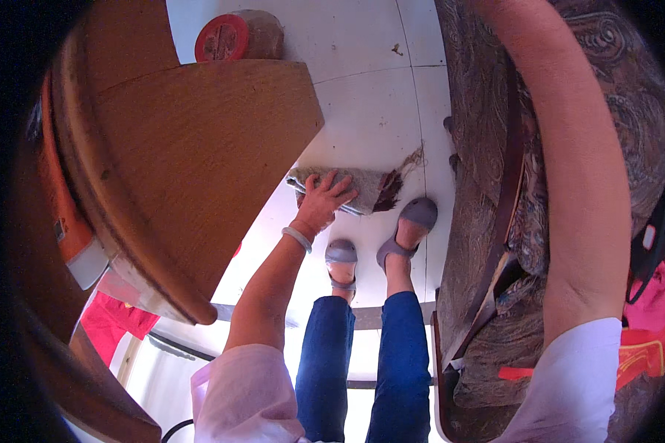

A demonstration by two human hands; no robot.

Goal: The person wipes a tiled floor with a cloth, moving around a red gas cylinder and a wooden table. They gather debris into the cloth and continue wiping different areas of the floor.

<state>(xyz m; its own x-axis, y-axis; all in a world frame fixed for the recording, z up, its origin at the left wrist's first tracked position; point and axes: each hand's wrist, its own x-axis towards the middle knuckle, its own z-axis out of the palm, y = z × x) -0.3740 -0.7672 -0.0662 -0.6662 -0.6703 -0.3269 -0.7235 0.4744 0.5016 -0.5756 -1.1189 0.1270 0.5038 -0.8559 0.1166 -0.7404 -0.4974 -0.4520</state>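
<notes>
My left hand (324, 202), with a pale band at the wrist, lies over a folded grey-brown textile mat (366, 185). Its fingers are spread across the near left part of the mat; whether they grip it cannot be told. The mat lies on the white tiled floor (366, 111), just beyond my feet in grey shoes. Dark frayed material and loose threads stick out at its right end. My right arm stretches up along the right side, and its hand is out of view beyond the top edge.
A brown wooden furniture panel (199, 138) with a curved edge fills the left. Beyond it is a container with a red lid (221, 37). Along the right stands furniture covered in dark paisley fabric (476, 138). Red cloth (113, 324) is at lower left, and a black strapped item (654, 238) is far right.
</notes>
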